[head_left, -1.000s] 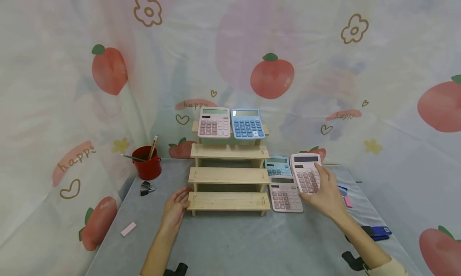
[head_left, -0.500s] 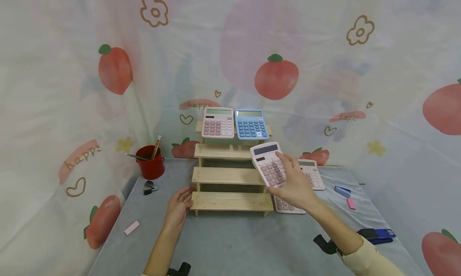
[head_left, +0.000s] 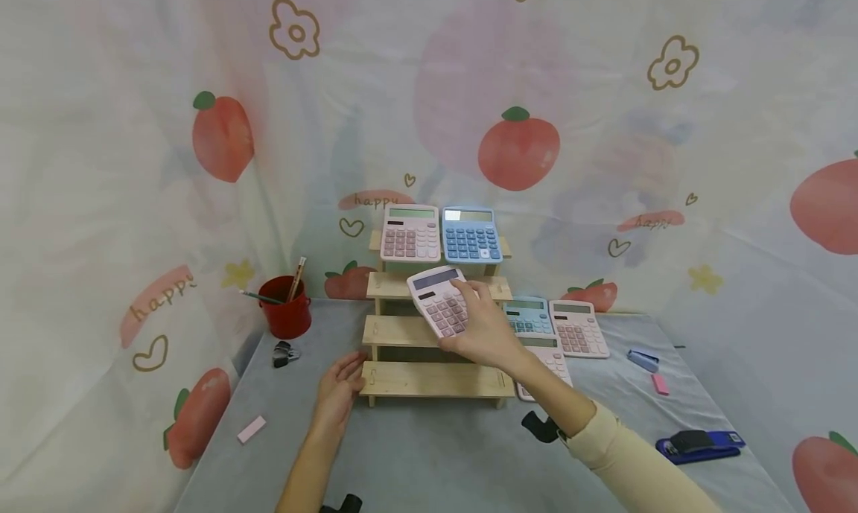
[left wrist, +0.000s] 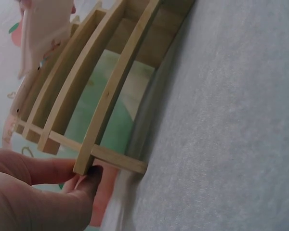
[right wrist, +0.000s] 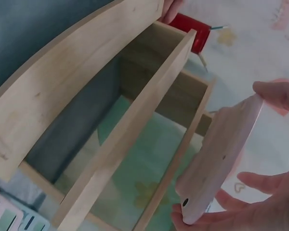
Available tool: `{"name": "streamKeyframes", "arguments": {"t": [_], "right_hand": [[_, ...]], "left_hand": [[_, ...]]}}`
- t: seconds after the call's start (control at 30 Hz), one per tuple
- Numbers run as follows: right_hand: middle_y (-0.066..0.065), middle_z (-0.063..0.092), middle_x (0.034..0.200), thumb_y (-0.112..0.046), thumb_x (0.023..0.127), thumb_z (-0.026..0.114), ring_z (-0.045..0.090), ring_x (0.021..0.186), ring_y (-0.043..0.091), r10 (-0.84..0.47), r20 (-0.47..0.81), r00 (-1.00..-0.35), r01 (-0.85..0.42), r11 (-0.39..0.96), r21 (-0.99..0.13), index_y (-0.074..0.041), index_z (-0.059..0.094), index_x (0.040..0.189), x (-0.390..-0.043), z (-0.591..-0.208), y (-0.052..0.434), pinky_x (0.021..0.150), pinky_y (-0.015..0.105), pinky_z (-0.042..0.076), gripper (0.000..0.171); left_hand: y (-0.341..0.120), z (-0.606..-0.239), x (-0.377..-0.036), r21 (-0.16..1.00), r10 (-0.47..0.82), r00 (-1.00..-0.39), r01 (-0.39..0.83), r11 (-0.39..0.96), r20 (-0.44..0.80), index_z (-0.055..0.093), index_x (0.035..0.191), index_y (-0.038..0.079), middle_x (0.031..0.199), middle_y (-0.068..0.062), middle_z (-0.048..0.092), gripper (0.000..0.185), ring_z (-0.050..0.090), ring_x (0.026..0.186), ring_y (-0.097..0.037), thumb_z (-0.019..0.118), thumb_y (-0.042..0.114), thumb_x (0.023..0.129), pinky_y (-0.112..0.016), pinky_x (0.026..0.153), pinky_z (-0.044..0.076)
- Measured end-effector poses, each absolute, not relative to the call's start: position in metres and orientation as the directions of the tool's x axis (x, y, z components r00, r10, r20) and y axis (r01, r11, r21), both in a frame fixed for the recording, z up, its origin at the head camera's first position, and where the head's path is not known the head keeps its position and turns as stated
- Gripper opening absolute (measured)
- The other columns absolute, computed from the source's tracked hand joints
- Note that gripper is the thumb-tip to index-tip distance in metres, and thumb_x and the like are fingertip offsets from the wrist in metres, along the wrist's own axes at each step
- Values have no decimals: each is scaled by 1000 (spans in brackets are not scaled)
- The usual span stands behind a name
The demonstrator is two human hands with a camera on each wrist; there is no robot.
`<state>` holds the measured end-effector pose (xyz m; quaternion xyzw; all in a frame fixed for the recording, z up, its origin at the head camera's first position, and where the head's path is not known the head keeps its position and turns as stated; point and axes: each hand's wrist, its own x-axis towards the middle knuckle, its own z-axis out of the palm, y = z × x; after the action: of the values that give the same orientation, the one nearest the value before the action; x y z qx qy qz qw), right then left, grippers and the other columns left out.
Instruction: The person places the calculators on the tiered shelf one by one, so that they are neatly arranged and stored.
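Right hand (head_left: 485,334) up over the wooden stepped rack (head_left: 436,333), fingers wrapped round a pink calculator (head_left: 439,309), carried tilted in the air in front of the rack's second and third steps, touching neither as far as can be told. Seen edge-on in the right wrist view, same pink calculator (right wrist: 221,161) pinched between thumb and fingertips (right wrist: 279,94), hovering just beside the bare wooden slats (right wrist: 130,130). Left hand (head_left: 338,394) down on the grey bench (head_left: 429,453), fingers straight and relaxed, pressed against the left end of the rack's lowest step; thumb (left wrist: 89,180) against the end of the bottom slat (left wrist: 111,103) in the left wrist view, gripping nothing.

Up on the top step, leaning side by side: one pink calculator (head_left: 410,233) on the left, one blue calculator (head_left: 471,234) on the right. Right of the rack, flat on the bench, three more: a blue one (head_left: 527,316), a pink one (head_left: 579,328) just beside it, and another pink one (head_left: 551,364) partly hidden under the right forearm.

Far left, a red cup (head_left: 287,316) holding pencils, a black binder clip (head_left: 284,354) near it, a pink eraser (head_left: 251,429) nearer the front edge. Far right, a blue stapler (head_left: 700,446), a small pink eraser (head_left: 660,383) and a small blue item (head_left: 643,360), too small to tell. Behind it all, a pale curtain (head_left: 134,163) printed with peaches.
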<state>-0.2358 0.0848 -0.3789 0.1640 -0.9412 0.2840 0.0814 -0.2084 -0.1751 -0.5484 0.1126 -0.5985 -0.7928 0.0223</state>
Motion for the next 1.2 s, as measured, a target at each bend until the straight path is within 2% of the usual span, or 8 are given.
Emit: {"name": "streamKeyframes", "arguments": {"t": [0.07, 0.27, 0.43, 0.6, 0.77, 0.87, 1.03, 1.2], "right_hand": [[19, 40, 155, -32, 66, 92, 60, 114, 36, -249, 256, -934, -349, 787, -508, -13, 42, 158, -240, -381, 76, 93, 54, 51, 106], [19, 41, 155, -41, 72, 91, 56, 123, 41, -206, 303, -930, -336, 810, -481, -11, 46, 155, -252, -387, 44, 100, 60, 42, 99], [18, 39, 156, -49, 76, 89, 53, 124, 41, -152, 341, -928, -304, 837, -456, -12, 47, 152, -263, -396, 20, 97, 57, 40, 95], [20, 38, 157, -54, 79, 87, 51, 128, 47, -101, 389, -916, -280, 855, -437, -10, 48, 149, -275, -408, 3, 100, 62, 41, 92], [20, 37, 158, -55, 84, 82, 54, 125, 47, -99, 405, -909, -281, 864, -419, -9, 48, 148, -284, -414, -9, 97, 59, 48, 85], [19, 34, 160, -57, 86, 79, 54, 126, 44, -116, 397, -910, -289, 865, -410, -10, 46, 150, -284, -417, -9, 95, 57, 50, 85], [17, 31, 163, -56, 88, 78, 45, 139, 40, -127, 407, -905, -316, 840, -440, -11, 45, 153, -274, -421, 9, 102, 57, 46, 85], [17, 37, 160, -51, 88, 80, 50, 134, 42, -127, 440, -889, -347, 814, -465, -9, 49, 151, -257, -423, 43, 99, 60, 47, 82]], "left_hand": [[-174, -549, -208, 953, -169, -974, -96, -287, -149, 41, 151, -10, 155, -32, 44, 62, 42, 145, -42, 49, -20, 91, -22, 87, 52], [-175, -549, -207, 953, -174, -973, -100, -285, -154, 41, 151, -9, 155, -31, 44, 61, 39, 147, -40, 48, -20, 91, -18, 83, 49], [-175, -548, -207, 951, -183, -970, -102, -291, -160, 42, 152, -8, 155, -31, 45, 62, 43, 145, -40, 49, -20, 92, -18, 84, 51], [-174, -548, -209, 949, -183, -969, -109, -297, -169, 41, 152, -9, 155, -31, 45, 63, 44, 144, -41, 51, -20, 91, -21, 85, 52], [-173, -547, -210, 950, -181, -969, -110, -294, -168, 41, 152, -7, 155, -30, 45, 62, 43, 145, -40, 51, -19, 92, -21, 86, 51], [-173, -548, -210, 950, -180, -970, -107, -295, -165, 42, 152, -7, 155, -30, 45, 63, 43, 145, -40, 51, -19, 92, -21, 87, 51], [-172, -548, -209, 950, -179, -969, -113, -292, -170, 41, 152, -8, 155, -30, 45, 63, 43, 145, -41, 53, -18, 91, -24, 91, 51], [-174, -548, -209, 955, -185, -966, -125, -269, -178, 42, 152, -6, 156, -29, 45, 62, 40, 147, -39, 52, -17, 92, -23, 92, 48]]}}
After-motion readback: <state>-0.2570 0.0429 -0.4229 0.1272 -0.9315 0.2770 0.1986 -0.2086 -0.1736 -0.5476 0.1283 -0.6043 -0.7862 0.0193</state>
